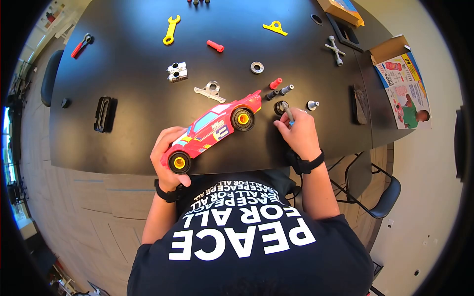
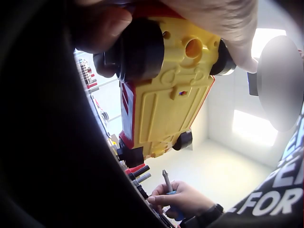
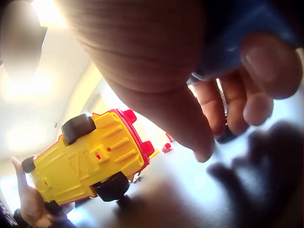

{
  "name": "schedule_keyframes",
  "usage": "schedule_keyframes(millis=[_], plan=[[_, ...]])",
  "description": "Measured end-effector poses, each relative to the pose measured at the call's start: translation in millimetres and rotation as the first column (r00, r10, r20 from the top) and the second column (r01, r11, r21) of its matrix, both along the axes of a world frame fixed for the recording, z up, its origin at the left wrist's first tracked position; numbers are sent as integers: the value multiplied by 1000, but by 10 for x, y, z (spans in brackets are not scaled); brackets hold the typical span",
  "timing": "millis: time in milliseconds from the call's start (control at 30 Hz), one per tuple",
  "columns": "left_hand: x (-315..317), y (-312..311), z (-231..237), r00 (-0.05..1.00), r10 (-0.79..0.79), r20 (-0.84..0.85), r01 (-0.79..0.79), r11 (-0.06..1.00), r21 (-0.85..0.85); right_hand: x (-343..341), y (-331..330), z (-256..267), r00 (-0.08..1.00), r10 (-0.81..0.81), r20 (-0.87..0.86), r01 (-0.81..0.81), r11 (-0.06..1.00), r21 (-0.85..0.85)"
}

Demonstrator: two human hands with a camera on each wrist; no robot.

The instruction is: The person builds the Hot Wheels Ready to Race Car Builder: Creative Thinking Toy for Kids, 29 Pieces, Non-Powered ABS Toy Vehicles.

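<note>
Left hand (image 1: 162, 154) gripping toy car (image 1: 210, 127), right hand (image 1: 302, 134) holding screwdriver (image 2: 166, 180)

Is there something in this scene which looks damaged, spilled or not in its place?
Nothing looks damaged, spilled or out of place. Loose parts, such as the yellow wrench and a red bolt, lie scattered, but this seems ordinary beside the toy car in the left hand and the blue-handled tool in the right hand.

Left grip (image 1: 158, 153) curled, right grip (image 1: 302, 134) curled slightly farther forward, the two apart.
</note>
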State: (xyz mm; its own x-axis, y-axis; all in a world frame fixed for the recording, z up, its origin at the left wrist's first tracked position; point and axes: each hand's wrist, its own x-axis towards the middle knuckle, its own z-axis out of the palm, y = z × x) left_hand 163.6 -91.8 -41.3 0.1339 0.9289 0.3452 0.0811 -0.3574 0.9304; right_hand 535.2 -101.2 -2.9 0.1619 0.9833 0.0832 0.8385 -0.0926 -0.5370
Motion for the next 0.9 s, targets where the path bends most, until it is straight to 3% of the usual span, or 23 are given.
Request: schedule_keyframes(millis=[67,167,233,367,433,567,633,667,733,900], plan=[[0,4,1,1000,-1,-12,1,1000,9,-25,16,53,1000,14,-6,-14,1000,-15],[-11,11,-27,999,-3,-40,5,999,53,-57,85,55,992,-86,-95,97,989,109],[8,30,-17,999,-8,-53,13,996,91,-39,112,-19,999,11,42,-19,979,202],[-11,20,27,994,19,-108,-12,998,67,10,125,-16,998,37,48,-42,995,94],[-46,20,50,992,14,-122,-15,1000,-5,1,115,78,996,5,-93,-7,1000,-12],[-63,8,61,989,-12,-144,3,998,-63,10,40,77,995,22,-96,-16,998,66],[-63,6,57,987,-17,-158,9,999,-51,35,21,40,883,-32,-468,38,999,3],[-65,9,54,985,-18,-172,13,999,-34,42,-8,71,883,-33,-468,38,999,1],[-68,12,53,985,-19,-171,13,999,-37,-33,-57,307,568,-175,-804,48,982,-180],[-61,16,49,983,-30,-182,30,1000,-4,-19,-107,400,444,54,-894,-129,992,-4]])
